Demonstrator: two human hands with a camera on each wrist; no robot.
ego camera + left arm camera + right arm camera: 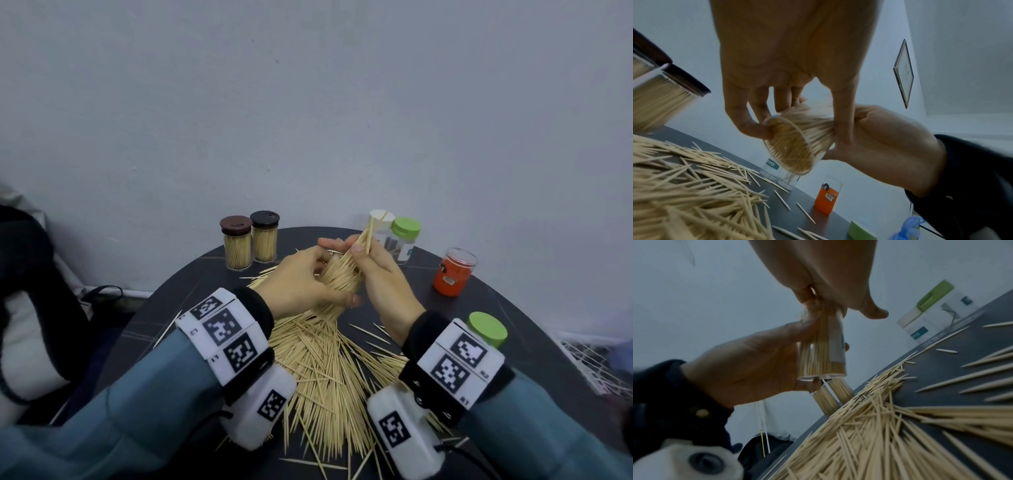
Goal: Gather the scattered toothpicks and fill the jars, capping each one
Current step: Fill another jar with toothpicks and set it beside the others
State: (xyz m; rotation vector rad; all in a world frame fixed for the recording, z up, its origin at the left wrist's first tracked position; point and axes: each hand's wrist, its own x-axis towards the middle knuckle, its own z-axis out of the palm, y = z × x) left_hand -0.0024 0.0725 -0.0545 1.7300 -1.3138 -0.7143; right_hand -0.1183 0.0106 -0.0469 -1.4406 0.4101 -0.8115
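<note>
From the head camera, both my hands are raised together over the dark round table (486,308). My left hand (301,284) wraps a clear jar (337,284) packed with toothpicks, thumb lying across its near side. My right hand (380,274) pinches the bundle of toothpicks (359,245) sticking out of the jar's far end, fingers curled around them. Below my grip lies the loose toothpick pile (325,370). Beyond my left hand stand two filled, capped jars (250,245); beyond my right, a jar with a green lid (406,240) beside a white-lidded jar (382,222). To the right of my grip is an orange jar (454,272), and just beside my right wrist a green cap (488,329).

On the left wrist camera, my left hand's fingers (742,116) curl round the jar's (791,146) rim, its round bottom tilted toward the lens. My right hand (884,138) closes on the toothpicks at the other end. The pile (694,186) lies under it.

From the right wrist camera, my right hand (828,280) squeezes the toothpick tops from above, while my left hand (756,363) holds the jar (822,353) from the side, nearly upright, above the edge of the pile (879,426).
</note>
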